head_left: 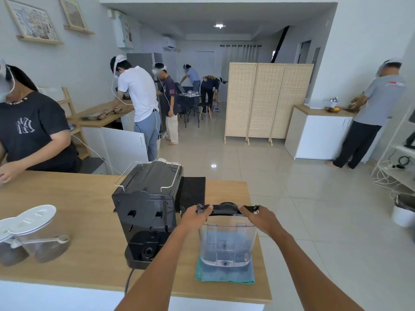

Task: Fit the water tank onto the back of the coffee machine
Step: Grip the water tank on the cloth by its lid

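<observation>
Cloth: teal cloth [224, 274] lies folded at the near right of the wooden surface [89, 221].
Water tank: clear water tank [226, 241] stands on the cloth, just right of the coffee machine.
Hands: left hand [195, 215] and right hand [256, 217] each grasp an end of the tank's black lid [226, 208].
Coffee machine: black coffee machine [146, 209], back facing the camera.
Mat: black mat [193, 190] behind the tank.

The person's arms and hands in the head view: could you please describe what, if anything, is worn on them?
Nothing is worn: both forearms are bare as far as the frame shows, without sleeves. The left hand and right hand have no gloves, and no watch, ring or bracelet is visible on wrists or fingers.
</observation>
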Demonstrator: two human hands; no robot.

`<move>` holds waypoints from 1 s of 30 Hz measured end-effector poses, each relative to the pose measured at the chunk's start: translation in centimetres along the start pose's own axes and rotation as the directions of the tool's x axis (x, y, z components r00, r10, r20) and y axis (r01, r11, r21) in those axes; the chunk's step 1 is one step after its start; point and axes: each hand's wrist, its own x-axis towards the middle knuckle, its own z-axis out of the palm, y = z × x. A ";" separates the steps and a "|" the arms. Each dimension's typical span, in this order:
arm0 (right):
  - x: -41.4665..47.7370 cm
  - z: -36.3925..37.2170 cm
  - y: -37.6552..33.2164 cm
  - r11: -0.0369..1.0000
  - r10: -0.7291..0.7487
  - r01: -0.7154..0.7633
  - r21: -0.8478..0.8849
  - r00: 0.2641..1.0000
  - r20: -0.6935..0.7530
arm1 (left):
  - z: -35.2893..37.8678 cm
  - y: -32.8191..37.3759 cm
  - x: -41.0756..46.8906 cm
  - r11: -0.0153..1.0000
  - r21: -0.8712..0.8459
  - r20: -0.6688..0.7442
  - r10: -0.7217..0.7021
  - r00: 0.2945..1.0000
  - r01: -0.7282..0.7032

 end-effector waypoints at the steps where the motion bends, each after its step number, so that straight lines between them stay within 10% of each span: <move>1: 0.0 0.1 0.1 1.000 -0.005 0.005 0.029 1.000 0.005 | 0.0 -0.1 0.1 1.000 -0.021 0.007 0.008 1.000 -0.007; 19: -0.7 0.0 0.2 0.945 -0.273 0.297 0.139 0.947 -0.173 | -0.1 -0.6 -0.5 0.923 -0.145 -0.277 0.307 0.910 -0.356; 30: -0.6 0.4 -0.8 0.956 -0.219 0.250 0.157 0.957 -0.190 | 0.8 -1.1 -0.1 0.916 -0.232 -0.386 0.222 0.895 -0.328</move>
